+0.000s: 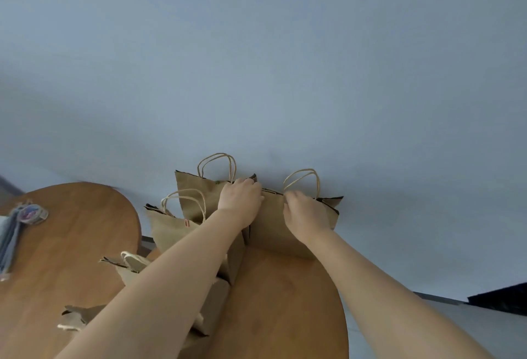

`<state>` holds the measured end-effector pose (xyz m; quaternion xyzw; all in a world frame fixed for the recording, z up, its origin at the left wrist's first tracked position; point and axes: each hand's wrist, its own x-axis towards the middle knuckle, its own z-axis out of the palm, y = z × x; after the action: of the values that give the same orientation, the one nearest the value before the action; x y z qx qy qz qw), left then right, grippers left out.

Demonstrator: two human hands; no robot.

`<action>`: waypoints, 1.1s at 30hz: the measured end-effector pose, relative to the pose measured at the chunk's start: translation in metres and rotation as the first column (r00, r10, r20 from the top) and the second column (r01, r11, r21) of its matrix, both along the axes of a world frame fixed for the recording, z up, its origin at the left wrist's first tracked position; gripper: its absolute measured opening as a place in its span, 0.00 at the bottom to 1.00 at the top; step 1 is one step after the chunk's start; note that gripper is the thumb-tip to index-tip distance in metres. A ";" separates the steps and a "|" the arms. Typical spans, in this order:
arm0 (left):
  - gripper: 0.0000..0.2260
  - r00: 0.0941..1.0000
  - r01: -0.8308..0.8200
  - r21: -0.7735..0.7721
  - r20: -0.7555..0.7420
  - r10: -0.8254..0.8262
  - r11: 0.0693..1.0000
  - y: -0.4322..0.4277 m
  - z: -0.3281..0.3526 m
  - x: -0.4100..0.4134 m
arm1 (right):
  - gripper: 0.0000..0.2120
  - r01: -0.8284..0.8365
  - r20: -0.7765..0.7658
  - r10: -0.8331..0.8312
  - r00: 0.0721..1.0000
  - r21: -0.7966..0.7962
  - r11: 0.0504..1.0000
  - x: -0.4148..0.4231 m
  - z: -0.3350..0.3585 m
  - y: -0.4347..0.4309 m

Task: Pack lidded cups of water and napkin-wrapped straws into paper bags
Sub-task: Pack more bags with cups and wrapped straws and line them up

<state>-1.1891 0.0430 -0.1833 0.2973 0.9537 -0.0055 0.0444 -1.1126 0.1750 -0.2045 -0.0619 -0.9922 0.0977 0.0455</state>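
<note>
The left hand curled its fingers over the left end of the rim of the paper bag, upright at the far edge of the table. The right hand pinched that rim further right, with the bag's mouth running left to right between them.

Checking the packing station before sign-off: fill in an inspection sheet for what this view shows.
Surface: two wooden tables, the near table and the left table.
Job's things: three paper bags stand upright: rightmost bag, back bag, left bag. More bags lie at lower left, partly hidden by an arm. No cups or straws seen.
Clutter: grey tasselled item on the left table.
Hands: left hand and right hand both grip the rightmost bag's top edge.
Cables: nothing seen.
Surroundings: plain pale wall; dark object at the right edge, cannot tell what.
</note>
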 end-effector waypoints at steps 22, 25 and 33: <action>0.18 0.849 -0.501 0.178 -0.087 0.521 0.847 -0.519 0.147 0.133 | 0.15 -0.495 -0.224 0.502 0.835 0.089 0.864 0.042 0.153 -0.502; 0.19 0.820 -0.541 0.175 -0.107 0.562 0.822 -0.582 0.156 0.141 | 0.07 -0.554 -0.259 0.563 0.785 0.115 0.825 0.040 0.163 -0.564; 0.23 0.730 -0.642 0.212 -0.125 0.672 0.737 -0.703 0.171 0.129 | 0.10 -0.673 -0.304 0.676 0.671 0.132 0.728 -0.003 0.176 -0.690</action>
<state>-1.0600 -0.6605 -0.0121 -0.0595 0.9941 0.0554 -0.0725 -1.1152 -0.5154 -0.0288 0.3259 -0.9227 0.1124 0.1727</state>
